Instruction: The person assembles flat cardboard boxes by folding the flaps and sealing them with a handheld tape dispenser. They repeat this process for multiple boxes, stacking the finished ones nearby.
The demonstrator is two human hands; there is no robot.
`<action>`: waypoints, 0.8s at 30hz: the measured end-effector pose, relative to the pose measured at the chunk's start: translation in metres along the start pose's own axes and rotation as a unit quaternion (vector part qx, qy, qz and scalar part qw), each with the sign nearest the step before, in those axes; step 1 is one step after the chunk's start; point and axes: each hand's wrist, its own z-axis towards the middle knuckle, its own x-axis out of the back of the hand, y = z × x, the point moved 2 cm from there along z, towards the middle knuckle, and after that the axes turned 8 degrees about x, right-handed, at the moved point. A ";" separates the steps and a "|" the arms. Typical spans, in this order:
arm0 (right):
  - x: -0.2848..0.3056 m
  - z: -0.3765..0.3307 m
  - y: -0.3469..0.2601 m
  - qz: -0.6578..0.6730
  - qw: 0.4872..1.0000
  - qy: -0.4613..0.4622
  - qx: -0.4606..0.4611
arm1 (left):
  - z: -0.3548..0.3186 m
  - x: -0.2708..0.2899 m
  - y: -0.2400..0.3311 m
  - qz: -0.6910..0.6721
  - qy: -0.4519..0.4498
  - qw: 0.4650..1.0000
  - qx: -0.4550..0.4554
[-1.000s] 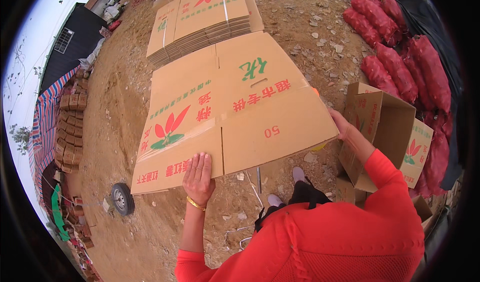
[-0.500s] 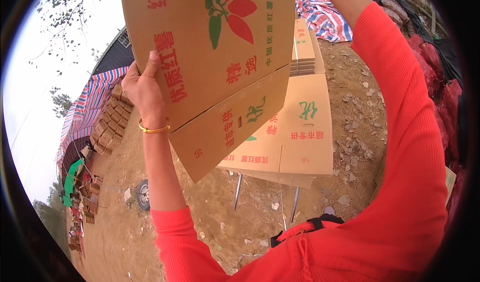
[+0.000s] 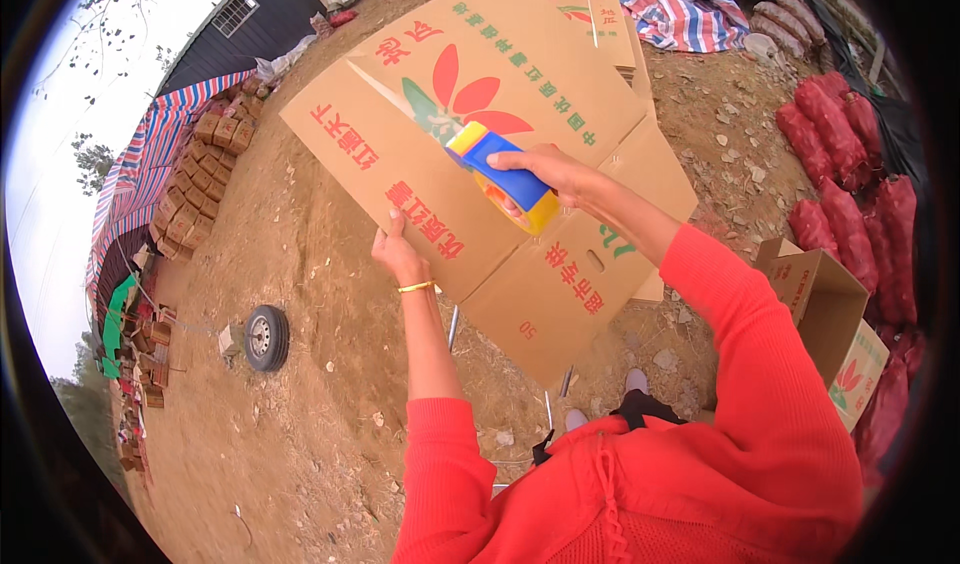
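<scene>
A brown cardboard box [image 3: 400, 144] with red and green print is tilted in front of me, its lower flaps hanging out. My left hand [image 3: 402, 256] grips its near left edge, the thumb on the printed face and the fingers behind. In my right hand [image 3: 545, 174] is a blue and yellow tape dispenser [image 3: 505, 167], its head against the printed face. A shiny strip of clear tape [image 3: 385, 84] runs from the dispenser toward the far left edge of the box. Behind the box lies a stack of flat cardboard [image 3: 605, 39], partly hidden.
An open carton [image 3: 825, 304] stands at the right beside red mesh sacks [image 3: 830, 129]. On the dirt ground at left is a wheel [image 3: 267, 338]. Piled cartons [image 3: 195, 199] line the far left, and a striped sheet [image 3: 670, 9] lies at the back.
The box has come down and tilted away, showing more of its printed face. My right hand, earlier above the picture, has drawn down toward me with the tape dispenser.
</scene>
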 end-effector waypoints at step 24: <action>0.130 -0.342 0.204 -0.067 0.932 0.134 -0.331 | -0.037 0.163 -0.173 0.019 0.269 0.931 0.248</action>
